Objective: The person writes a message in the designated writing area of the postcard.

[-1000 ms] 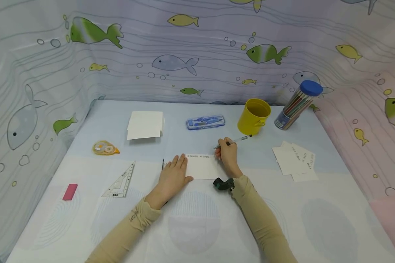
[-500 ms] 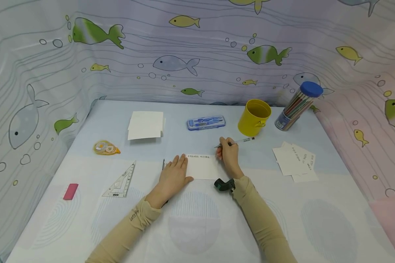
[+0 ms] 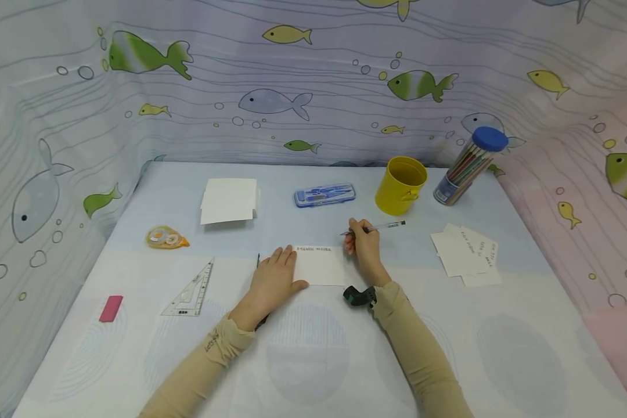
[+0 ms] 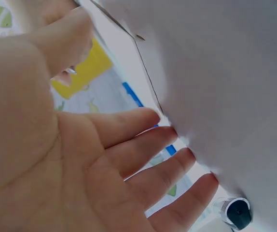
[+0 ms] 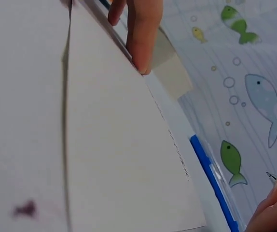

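Observation:
A small white card [image 3: 321,270] lies before me with a line of dark handwriting along its top edge, also seen in the right wrist view. My left hand [image 3: 274,280] rests flat on the card's left part, fingers straight. In the left wrist view its fingertips [image 4: 206,181] press down at the surface. My right hand [image 3: 367,255] pinches a clear pen [image 3: 389,224] beside the card's upper right corner. The pen's tip [image 5: 271,175] points left, raised in the right wrist view. A thin dark stick-like thing [image 3: 258,260] pokes out beside my left fingers, its other part hidden.
Left lie a correction tape [image 3: 166,237], a set square [image 3: 190,292] and a pink eraser [image 3: 111,308]. At the back are blank cards [image 3: 229,200], a blue case [image 3: 324,195], a yellow mug [image 3: 394,197] and a pencil tube [image 3: 465,169]. Written cards [image 3: 460,255] lie right.
My right hand has drifted slightly right with the pen, which now lies closer to level. The left hand stays on the card. The head view has shifted a little.

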Motion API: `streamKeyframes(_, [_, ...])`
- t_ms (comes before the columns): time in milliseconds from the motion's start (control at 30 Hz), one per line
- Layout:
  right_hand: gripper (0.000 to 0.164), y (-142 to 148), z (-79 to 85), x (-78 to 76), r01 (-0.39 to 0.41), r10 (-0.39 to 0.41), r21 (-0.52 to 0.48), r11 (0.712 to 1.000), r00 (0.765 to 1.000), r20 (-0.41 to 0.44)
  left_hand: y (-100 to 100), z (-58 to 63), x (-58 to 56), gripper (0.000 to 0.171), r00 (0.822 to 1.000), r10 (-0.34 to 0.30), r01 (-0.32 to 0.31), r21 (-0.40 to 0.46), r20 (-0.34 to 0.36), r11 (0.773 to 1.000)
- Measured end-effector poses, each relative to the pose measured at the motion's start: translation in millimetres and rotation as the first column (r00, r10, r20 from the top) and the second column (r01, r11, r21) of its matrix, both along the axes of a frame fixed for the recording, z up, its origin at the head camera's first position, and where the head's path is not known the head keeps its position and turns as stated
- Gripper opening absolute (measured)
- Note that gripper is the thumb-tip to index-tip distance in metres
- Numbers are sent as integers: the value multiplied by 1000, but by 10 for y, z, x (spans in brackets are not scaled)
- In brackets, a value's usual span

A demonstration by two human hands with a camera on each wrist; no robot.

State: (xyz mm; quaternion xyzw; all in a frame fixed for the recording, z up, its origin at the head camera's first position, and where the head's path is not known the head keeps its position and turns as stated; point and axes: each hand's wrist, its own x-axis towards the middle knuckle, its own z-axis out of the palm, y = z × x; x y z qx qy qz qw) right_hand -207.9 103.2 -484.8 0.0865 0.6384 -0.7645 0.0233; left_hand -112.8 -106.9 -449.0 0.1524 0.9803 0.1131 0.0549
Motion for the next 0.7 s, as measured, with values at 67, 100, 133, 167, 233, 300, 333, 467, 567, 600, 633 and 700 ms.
streamKeyframes(67, [31,10,9,-1,1,-1,-21,1000,1000,11,-14,-12,-18,75,1000,-1,1,12,-10,1000])
streamKeyframes(100, [31,14,15,-2,1,0,-31,1000,1000,15,-24,-11,-32,74,1000,7,-7,19,-7,1000])
streamKeyframes(133, [31,16,21,-3,1,-1,-40,999,1000,16,-38,-4,-44,73,1000,20,-20,30,-4,999])
streamKeyframes(167, [31,17,26,-4,3,-2,-48,999,1000,16,-56,4,-58,71,999,36,-36,39,-11,999])
streamKeyframes(233, [30,16,32,-6,10,-9,-67,998,1000,13,-106,38,-82,67,996,79,-78,46,-29,996])
streamKeyframes(300, [30,15,36,-8,10,-9,-76,997,1000,9,-169,88,-100,62,990,135,-134,42,-34,990])
streamKeyframes(333, [30,14,36,-8,9,-8,-79,997,1000,9,-206,112,-106,60,986,161,-159,37,-41,987])
streamKeyframes(467, [30,26,29,-4,13,-11,-111,994,1000,18,-365,173,-111,56,970,239,-238,10,-49,971])
streamKeyframes(567, [31,45,26,9,21,-16,-138,990,999,38,-464,189,-96,53,964,262,-263,-9,-46,965])
streamKeyframes(600, [31,51,27,15,22,-16,-140,990,999,43,-487,192,-90,53,963,266,-267,-13,-47,964])
streamKeyframes(633, [32,58,26,20,22,-15,-147,989,999,50,-506,194,-83,54,963,266,-267,-15,-48,963])
streamKeyframes(700, [32,69,25,34,19,-11,-153,988,998,56,-529,197,-75,57,962,268,-269,-18,-52,963])
